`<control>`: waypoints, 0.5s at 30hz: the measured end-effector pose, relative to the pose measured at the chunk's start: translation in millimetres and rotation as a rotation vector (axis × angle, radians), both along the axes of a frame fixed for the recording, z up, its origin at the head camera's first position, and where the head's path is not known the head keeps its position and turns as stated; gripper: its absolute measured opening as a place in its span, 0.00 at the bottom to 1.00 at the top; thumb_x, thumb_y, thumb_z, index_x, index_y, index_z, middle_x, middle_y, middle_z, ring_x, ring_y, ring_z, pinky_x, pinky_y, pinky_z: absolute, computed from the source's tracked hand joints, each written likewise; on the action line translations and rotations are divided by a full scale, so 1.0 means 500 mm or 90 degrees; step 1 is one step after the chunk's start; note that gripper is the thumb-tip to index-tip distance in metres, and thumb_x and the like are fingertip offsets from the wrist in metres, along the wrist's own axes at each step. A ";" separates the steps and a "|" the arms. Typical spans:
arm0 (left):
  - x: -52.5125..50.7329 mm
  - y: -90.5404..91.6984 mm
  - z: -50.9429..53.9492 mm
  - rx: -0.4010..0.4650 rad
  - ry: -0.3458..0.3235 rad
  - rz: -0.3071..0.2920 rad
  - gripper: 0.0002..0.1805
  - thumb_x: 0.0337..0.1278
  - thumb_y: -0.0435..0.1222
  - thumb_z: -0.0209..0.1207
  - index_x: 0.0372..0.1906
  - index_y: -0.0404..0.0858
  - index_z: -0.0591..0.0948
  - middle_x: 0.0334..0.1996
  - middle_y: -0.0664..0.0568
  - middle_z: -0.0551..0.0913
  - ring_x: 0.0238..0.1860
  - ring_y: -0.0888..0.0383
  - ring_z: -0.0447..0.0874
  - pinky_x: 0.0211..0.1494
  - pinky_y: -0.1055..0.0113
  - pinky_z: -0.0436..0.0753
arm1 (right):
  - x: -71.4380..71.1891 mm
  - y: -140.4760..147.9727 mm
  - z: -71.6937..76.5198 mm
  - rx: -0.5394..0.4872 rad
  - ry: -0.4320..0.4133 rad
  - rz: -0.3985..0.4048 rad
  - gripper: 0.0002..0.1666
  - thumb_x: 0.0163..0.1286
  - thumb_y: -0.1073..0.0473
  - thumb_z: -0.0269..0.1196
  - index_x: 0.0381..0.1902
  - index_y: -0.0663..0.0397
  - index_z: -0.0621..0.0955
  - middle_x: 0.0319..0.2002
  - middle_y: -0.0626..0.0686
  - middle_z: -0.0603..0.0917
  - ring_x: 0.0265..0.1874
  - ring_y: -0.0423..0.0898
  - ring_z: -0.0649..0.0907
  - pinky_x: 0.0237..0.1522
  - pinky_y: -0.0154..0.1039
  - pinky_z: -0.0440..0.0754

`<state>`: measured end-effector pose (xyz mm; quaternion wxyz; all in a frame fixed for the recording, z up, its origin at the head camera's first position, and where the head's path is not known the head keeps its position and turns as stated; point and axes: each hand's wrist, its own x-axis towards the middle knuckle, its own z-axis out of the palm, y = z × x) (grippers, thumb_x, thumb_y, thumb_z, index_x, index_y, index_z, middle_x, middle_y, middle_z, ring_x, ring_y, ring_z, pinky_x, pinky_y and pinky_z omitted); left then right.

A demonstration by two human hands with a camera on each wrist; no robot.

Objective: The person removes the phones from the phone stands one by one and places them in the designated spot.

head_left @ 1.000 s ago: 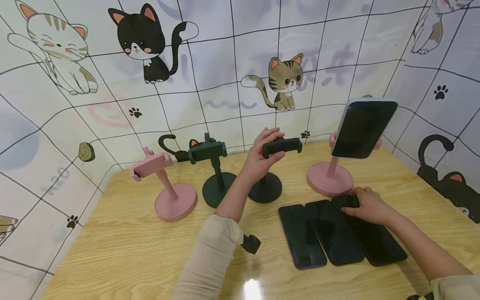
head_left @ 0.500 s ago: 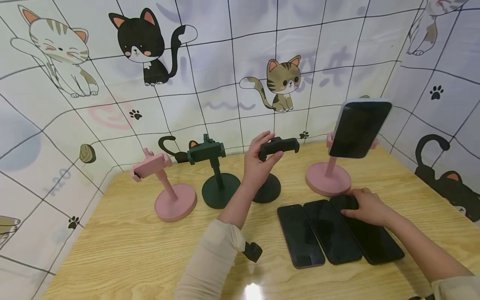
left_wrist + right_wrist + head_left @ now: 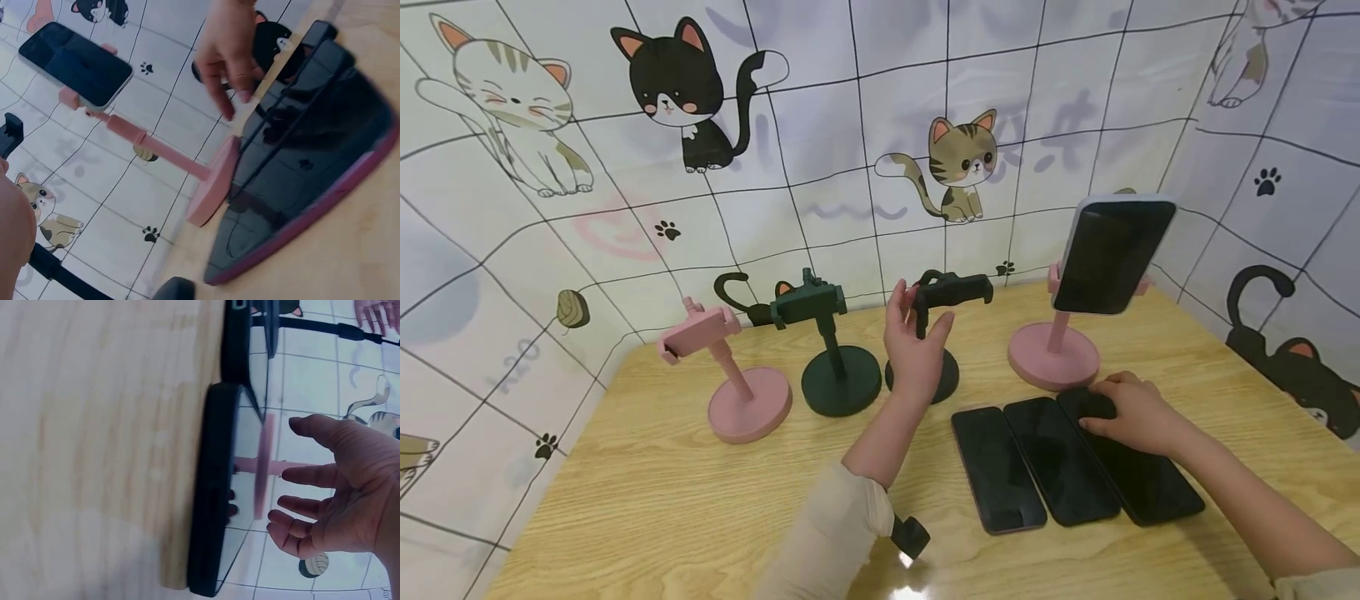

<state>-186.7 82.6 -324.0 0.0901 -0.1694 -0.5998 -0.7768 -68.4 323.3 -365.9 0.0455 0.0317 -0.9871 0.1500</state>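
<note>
"What was the surface?"

"A table (image 3: 647,508) with pale wood grain, across the lower part of the head view. A bright patch of glare (image 3: 908,592) sat at the bottom centre."

"And the room around it?"

"A white backdrop (image 3: 827,175) rose behind the table and along both sides, ruled with black lines and printed with cartoon cats (image 3: 673,75) and paw prints (image 3: 1266,181). It looked creased in places."

"Where was the left hand (image 3: 917,354)?"

"Just right of centre, at the clamp (image 3: 958,291) of the black stand (image 3: 946,379). Its thumb and fingers stood apart about the clamp's left end; I couldn't tell whether they touched it."

"And the right hand (image 3: 1138,414)?"

"Lower right, over the top end of the right phone (image 3: 1150,479). The right wrist view showed its fingers loosely spread, holding nothing, with a gap above the glass."

"Was that phone alone?"

"No, the middle phone (image 3: 1063,462) and left phone (image 3: 1000,471) lay close beside it in a row, all dark."

"Other stands?"

"A left pink stand (image 3: 748,404), a green stand (image 3: 841,381) near it, and a right pink stand (image 3: 1052,357) holding a white-edged phone (image 3: 1112,258) at a tilt, right of the frame."
</note>
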 end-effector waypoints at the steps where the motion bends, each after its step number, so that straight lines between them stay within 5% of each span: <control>1: 0.006 0.000 -0.005 0.002 -0.017 -0.005 0.36 0.49 0.29 0.61 0.65 0.40 0.60 0.58 0.49 0.66 0.63 0.55 0.61 0.64 0.63 0.62 | 0.003 -0.001 0.004 -0.013 0.003 0.000 0.33 0.50 0.53 0.68 0.44 0.76 0.75 0.41 0.74 0.74 0.42 0.70 0.72 0.40 0.63 0.69; 7: 0.054 0.013 -0.033 -0.016 -0.062 -0.072 0.30 0.50 0.28 0.59 0.61 0.38 0.66 0.55 0.49 0.71 0.59 0.51 0.66 0.62 0.54 0.63 | 0.018 -0.006 0.040 -0.072 0.010 -0.016 0.33 0.53 0.53 0.67 0.48 0.75 0.73 0.45 0.74 0.72 0.45 0.69 0.71 0.43 0.63 0.71; 15: 0.102 0.048 -0.034 -0.077 -0.027 -0.166 0.27 0.53 0.30 0.58 0.61 0.37 0.68 0.57 0.49 0.71 0.60 0.51 0.67 0.60 0.54 0.66 | 0.029 -0.021 0.073 -0.126 0.012 -0.054 0.37 0.56 0.52 0.65 0.53 0.76 0.69 0.50 0.75 0.67 0.41 0.68 0.76 0.37 0.57 0.77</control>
